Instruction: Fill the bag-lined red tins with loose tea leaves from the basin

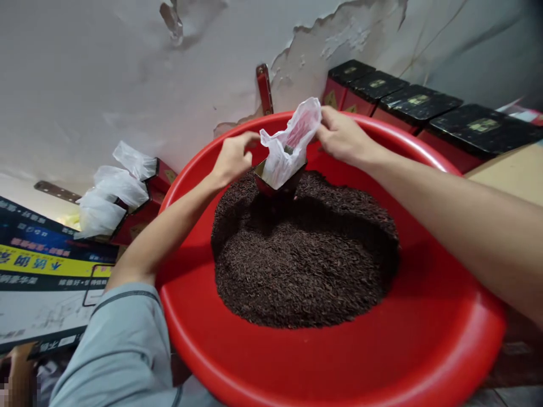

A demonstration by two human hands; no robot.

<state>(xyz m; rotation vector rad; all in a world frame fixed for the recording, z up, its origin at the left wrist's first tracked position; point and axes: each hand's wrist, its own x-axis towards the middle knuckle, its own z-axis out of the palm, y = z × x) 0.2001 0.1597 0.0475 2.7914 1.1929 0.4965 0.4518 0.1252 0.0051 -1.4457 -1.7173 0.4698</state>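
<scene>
A white, translucent plastic bag (pixel 280 161) stands up out of an open dark tin box (pixel 271 188). The tin rests in a heap of dark brown loose bits that look like tea leaves (pixel 303 271), inside a large red basin (pixel 335 362). My right hand (pixel 339 133) pinches the upper right rim of the bag. On the other side, my left hand (pixel 234 157) is beside the bag's left edge, thumb and forefinger apart. Whether its fingertip touches the plastic I cannot tell. What lies deep in the bag is mostly hidden.
Several red tins with black lids (pixel 418 102) line the wall at right, near a cardboard box (pixel 511 169). More red tins with plastic bags (pixel 121 186) sticking out stand at left. A printed carton (pixel 46 271) is at lower left, with another person's hand (pixel 19 362) beside it.
</scene>
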